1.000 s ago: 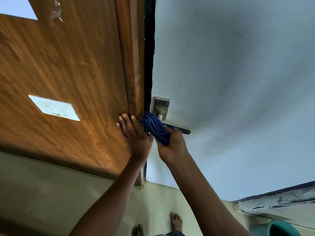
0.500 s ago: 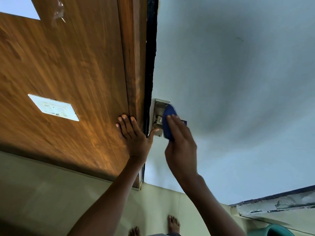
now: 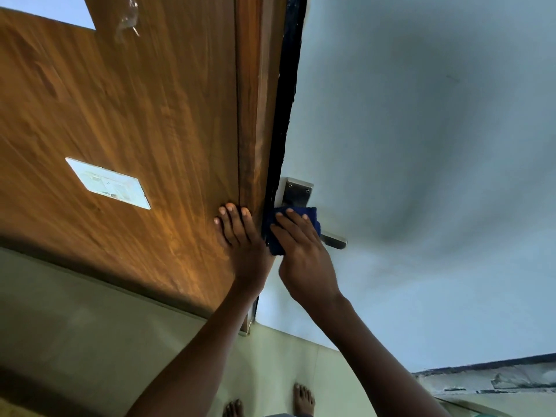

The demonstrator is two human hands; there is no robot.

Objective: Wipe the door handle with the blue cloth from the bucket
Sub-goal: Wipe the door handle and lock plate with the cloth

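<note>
Wiping handle [image 3: 331,239], mid-task.
Right hand [image 3: 304,251] pressing cloth [image 3: 272,236] flat; lever's bare end just right of fingers [image 3: 285,224].

This looks like a room inside a home, seen at a doorway. A pale blue-grey door [image 3: 421,145] with a steel lever handle [image 3: 301,197] meets a wood-grain panel [image 3: 135,115] that carries a white switch plate [image 3: 108,183]. The floor [image 3: 75,326] is laid with pale glossy tiles, and the person stands on it with bare feet [image 3: 304,400], which suits a household more than a workplace. At the lower right, a ledge [image 3: 496,377] shows chipped, peeling paint.
</note>
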